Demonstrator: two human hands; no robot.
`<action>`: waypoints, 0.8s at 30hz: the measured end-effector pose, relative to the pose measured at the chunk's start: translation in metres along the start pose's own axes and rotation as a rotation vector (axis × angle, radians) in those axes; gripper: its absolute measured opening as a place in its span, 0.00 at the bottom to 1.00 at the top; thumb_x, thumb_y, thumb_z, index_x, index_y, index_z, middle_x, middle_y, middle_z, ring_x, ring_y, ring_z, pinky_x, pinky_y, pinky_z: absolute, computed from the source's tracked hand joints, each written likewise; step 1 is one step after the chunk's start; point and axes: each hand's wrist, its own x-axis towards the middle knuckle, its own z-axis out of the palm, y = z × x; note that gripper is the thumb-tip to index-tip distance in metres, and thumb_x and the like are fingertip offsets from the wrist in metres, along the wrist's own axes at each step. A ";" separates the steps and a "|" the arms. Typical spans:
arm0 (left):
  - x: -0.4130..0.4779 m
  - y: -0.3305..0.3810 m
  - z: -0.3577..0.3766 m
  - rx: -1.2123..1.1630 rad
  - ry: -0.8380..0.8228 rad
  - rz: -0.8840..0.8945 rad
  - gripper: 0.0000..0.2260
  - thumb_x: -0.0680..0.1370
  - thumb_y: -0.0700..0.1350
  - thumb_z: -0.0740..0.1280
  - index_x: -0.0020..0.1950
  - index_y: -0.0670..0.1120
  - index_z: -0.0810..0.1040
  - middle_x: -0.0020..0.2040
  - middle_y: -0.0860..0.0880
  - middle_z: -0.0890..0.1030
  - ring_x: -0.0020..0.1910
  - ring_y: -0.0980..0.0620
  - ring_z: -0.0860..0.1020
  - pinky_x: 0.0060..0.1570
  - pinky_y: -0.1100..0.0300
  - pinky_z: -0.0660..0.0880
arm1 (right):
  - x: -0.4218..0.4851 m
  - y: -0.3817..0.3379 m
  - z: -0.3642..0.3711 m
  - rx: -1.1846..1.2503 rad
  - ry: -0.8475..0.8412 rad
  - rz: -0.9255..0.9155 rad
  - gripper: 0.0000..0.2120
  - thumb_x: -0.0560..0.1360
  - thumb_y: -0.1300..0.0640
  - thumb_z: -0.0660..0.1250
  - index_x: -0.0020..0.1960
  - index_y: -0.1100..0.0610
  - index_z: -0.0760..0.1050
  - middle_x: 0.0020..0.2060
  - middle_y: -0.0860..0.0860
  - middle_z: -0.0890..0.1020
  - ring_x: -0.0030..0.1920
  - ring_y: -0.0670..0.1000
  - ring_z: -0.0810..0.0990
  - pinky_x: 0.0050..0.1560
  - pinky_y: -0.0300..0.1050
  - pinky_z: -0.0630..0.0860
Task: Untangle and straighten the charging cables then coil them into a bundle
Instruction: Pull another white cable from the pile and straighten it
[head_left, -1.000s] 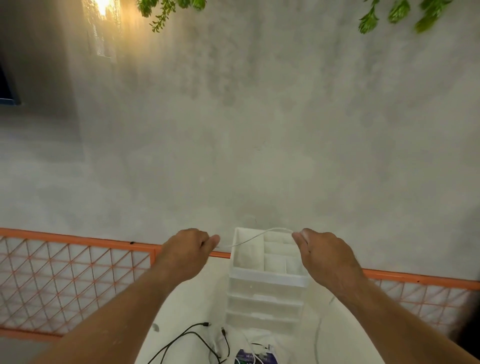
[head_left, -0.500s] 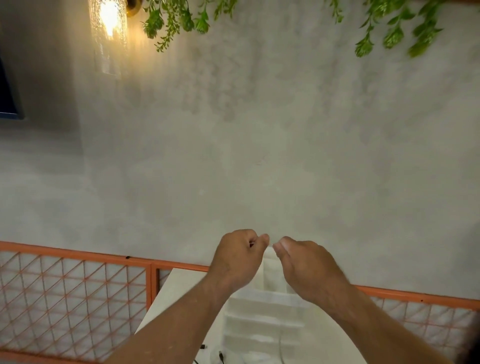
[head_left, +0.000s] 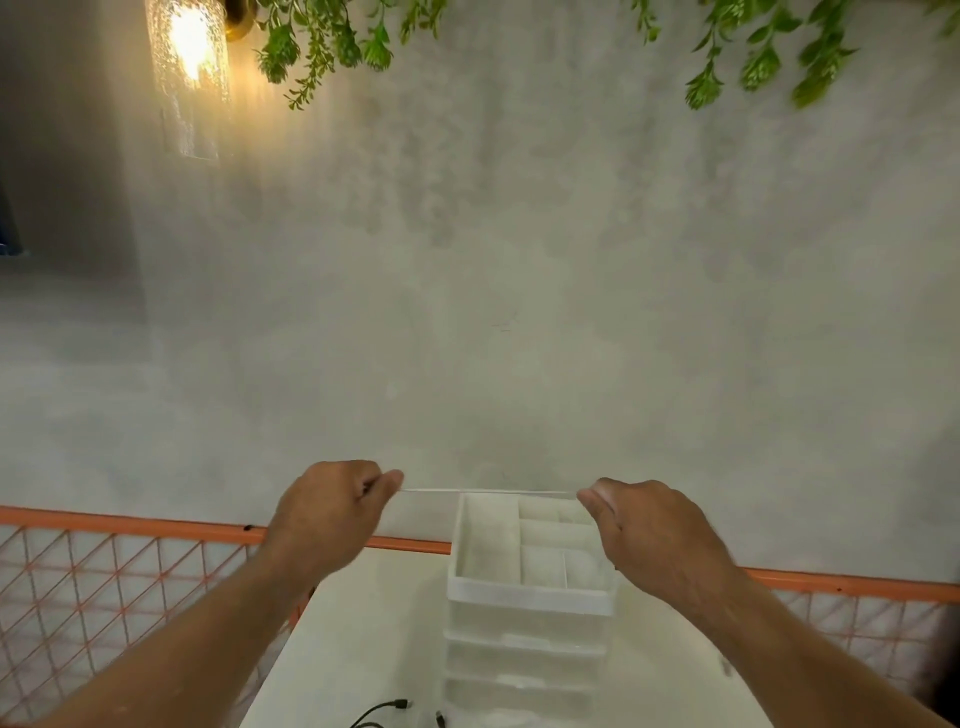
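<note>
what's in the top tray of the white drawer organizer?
Only dividers show in the organizer; visible compartments look bare. The right hand covers part of the right-side cells, so those cannot be checked.

left hand (head_left: 332, 512): was bare, its back and knuckles in view.
right hand (head_left: 660, 530): was bare, with faint tendon ridges across the back.
left forearm (head_left: 208, 639): was bare to the frame's edge.
right forearm (head_left: 810, 649): was bare likewise.
</note>
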 end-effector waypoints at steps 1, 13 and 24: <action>0.000 -0.002 -0.002 -0.047 0.000 -0.026 0.23 0.79 0.57 0.62 0.28 0.46 0.67 0.23 0.53 0.68 0.24 0.52 0.67 0.29 0.59 0.67 | 0.001 0.000 -0.002 0.007 0.018 -0.004 0.18 0.83 0.45 0.48 0.35 0.48 0.61 0.30 0.46 0.72 0.37 0.51 0.77 0.38 0.44 0.70; -0.029 0.108 0.032 -0.674 -0.265 -0.103 0.20 0.82 0.58 0.54 0.45 0.48 0.80 0.34 0.55 0.80 0.36 0.55 0.78 0.40 0.61 0.73 | 0.000 -0.045 -0.007 0.226 0.001 -0.133 0.13 0.83 0.50 0.48 0.46 0.50 0.67 0.39 0.46 0.76 0.41 0.48 0.76 0.44 0.49 0.77; -0.012 0.079 0.020 -0.185 -0.048 0.144 0.24 0.79 0.54 0.64 0.25 0.47 0.63 0.20 0.53 0.66 0.22 0.55 0.63 0.28 0.59 0.62 | -0.008 0.003 -0.004 0.052 -0.003 0.023 0.15 0.82 0.52 0.51 0.37 0.51 0.65 0.33 0.48 0.75 0.38 0.54 0.78 0.41 0.49 0.76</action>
